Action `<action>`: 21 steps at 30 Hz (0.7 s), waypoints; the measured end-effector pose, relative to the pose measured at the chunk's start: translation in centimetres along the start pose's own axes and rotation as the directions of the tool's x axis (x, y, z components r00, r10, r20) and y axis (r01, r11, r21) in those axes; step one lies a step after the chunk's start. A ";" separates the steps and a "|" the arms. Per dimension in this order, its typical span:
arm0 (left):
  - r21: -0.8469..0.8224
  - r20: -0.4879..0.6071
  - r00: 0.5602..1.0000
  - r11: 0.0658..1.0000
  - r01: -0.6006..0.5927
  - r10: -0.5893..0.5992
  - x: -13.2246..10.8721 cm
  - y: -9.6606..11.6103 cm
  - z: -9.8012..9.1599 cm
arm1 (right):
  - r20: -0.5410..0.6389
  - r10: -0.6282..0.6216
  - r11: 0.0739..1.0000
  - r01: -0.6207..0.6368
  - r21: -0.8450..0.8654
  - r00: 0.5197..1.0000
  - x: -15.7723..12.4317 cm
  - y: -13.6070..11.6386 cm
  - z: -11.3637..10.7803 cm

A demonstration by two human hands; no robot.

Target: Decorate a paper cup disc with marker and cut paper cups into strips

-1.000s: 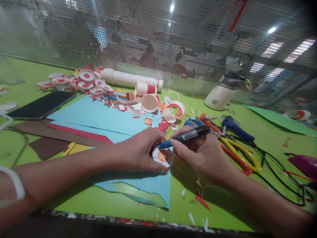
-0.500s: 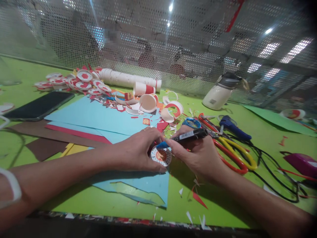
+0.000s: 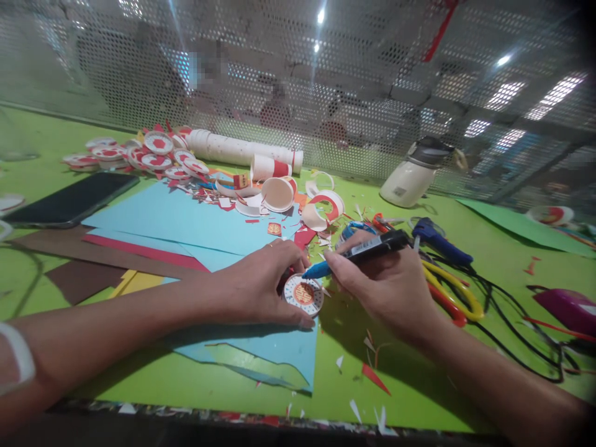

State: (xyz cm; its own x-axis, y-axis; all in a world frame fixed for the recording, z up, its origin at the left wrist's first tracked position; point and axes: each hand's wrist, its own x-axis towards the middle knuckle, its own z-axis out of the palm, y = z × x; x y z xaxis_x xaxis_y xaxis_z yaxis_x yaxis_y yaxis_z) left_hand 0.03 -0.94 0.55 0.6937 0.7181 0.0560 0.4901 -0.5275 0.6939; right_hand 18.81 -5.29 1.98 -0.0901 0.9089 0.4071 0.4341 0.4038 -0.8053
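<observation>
Between the thumb and fingers of my left hand (image 3: 261, 282) is a small round white paper disc (image 3: 291, 297), with a red and gold emblem at its centre and dark dashes around the rim. My right hand (image 3: 386, 282) grips a blue-tipped black marker (image 3: 363, 251). Its tip sits at the upper edge of the disc; whether it touches cannot be made out. Under my left hand lie sheets of light blue paper (image 3: 186, 217). Red and yellow handled scissors (image 3: 454, 292) lie beyond my right hand, partly hidden by it.
Paper cups and cut rings (image 3: 278, 194) stand among scraps behind my hands. Red-and-white discs (image 3: 156, 162) are piled at the back left, near a phone (image 3: 74, 198). A blue glue gun (image 3: 442, 241) with cords and a bottle (image 3: 412, 177) are at right. A perforated screen (image 3: 279, 93) closes the back.
My right hand has shifted right, and the marker has tilted and moved with it, its tip now a little right along the disc's upper rim. My left hand keeps its hold on the disc.
</observation>
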 end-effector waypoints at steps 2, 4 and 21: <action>-0.001 -0.007 1.000 1.000 -0.002 0.002 0.0 -0.1 0.1 | 0.004 -0.008 1.000 0.009 -0.016 1.000 0.0 0.1 0.1; 0.000 -0.006 1.000 1.000 0.000 0.000 0.0 -0.1 0.1 | 0.004 -0.021 1.000 0.021 -0.022 1.000 0.1 0.1 0.2; 0.040 0.025 1.000 0.999 0.005 -0.006 0.1 0.0 0.0 | 0.027 0.021 0.998 -0.020 -0.056 0.999 0.0 0.4 0.5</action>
State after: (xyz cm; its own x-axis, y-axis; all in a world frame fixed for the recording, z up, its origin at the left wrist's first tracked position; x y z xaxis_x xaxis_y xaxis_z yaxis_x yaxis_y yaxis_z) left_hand 0.04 -0.84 0.55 0.7033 0.7101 0.0337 0.5148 -0.5415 0.6647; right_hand 18.55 -5.06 1.51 -0.1051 0.9199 0.3779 0.4856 0.3791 -0.7877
